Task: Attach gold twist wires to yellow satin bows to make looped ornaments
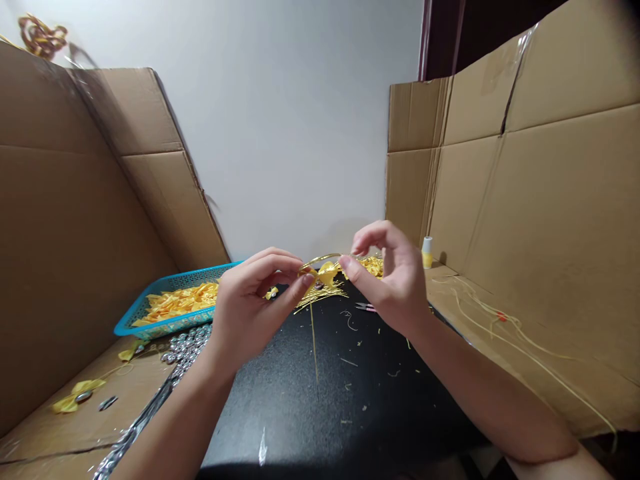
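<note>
My left hand (pixel 255 303) pinches a small yellow ribbon bow (pixel 325 272) between thumb and forefinger above the black table (pixel 320 387). A thin gold wire (pixel 314 333) hangs down from the bow. My right hand (pixel 387 280) is closed in a pinch on the other end of that gold wire, which loops over the bow between the two hands. Loose gold wires (pixel 323 293) lie on the table just behind the hands.
A blue basket (pixel 150 313) of yellow ribbon pieces sits at left, silver beads (pixel 187 343) beside it. A finished yellow bow (pixel 75 395) lies on the left cardboard. Small scissors (pixel 365 307) and a glue bottle (pixel 427 252) are near the right cardboard wall (pixel 540 220).
</note>
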`<state>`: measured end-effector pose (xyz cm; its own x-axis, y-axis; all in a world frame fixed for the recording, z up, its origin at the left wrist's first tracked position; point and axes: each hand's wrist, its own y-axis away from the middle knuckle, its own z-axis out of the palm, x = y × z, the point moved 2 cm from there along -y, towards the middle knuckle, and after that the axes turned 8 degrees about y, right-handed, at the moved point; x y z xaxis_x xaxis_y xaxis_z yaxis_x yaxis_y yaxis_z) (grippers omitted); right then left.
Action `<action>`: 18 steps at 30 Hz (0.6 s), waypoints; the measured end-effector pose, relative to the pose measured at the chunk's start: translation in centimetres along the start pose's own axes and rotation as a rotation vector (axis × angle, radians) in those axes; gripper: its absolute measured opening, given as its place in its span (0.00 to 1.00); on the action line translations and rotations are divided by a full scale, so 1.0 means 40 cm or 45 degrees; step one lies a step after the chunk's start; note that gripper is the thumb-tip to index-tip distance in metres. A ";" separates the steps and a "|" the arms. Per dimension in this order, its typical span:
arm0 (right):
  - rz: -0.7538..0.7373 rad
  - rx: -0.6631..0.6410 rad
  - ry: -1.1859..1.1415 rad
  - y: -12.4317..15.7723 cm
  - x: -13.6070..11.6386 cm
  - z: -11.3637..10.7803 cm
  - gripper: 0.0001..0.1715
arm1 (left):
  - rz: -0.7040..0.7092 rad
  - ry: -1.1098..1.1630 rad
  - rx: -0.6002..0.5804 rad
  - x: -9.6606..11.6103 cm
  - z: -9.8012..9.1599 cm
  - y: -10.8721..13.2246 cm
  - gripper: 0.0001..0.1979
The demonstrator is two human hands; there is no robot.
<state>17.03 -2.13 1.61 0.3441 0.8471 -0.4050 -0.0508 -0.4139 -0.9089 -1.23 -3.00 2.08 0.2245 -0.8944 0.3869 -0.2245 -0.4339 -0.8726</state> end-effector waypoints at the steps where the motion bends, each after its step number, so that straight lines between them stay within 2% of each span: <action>1: -0.130 0.077 0.077 0.002 -0.007 -0.007 0.06 | 0.000 -0.014 -0.002 0.000 0.000 0.000 0.04; 2: -0.264 0.108 0.175 0.004 -0.016 -0.011 0.06 | 0.007 -0.032 -0.003 0.000 0.000 0.000 0.05; 4: -0.453 0.065 0.395 0.006 -0.031 -0.015 0.05 | 0.036 -0.069 0.000 0.004 0.000 0.003 0.05; 6: -0.491 0.008 0.567 0.005 -0.037 -0.014 0.04 | 0.081 -0.111 0.006 0.009 0.001 0.007 0.06; 10: -0.364 -0.037 0.627 0.001 -0.030 -0.003 0.03 | 0.241 -0.237 0.038 0.022 0.005 0.015 0.09; 14: -0.176 -0.086 0.490 -0.001 -0.020 0.010 0.03 | 0.436 -0.408 0.058 0.034 0.011 0.016 0.10; 18: -0.074 -0.102 0.384 0.000 -0.015 0.017 0.03 | 0.610 -0.548 0.068 0.037 0.017 0.019 0.10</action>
<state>16.18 -2.41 1.80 0.6073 0.7380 -0.2941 0.0468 -0.4028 -0.9141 -0.44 -4.57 1.81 0.4739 -0.8591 -0.1934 -0.3490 0.0184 -0.9370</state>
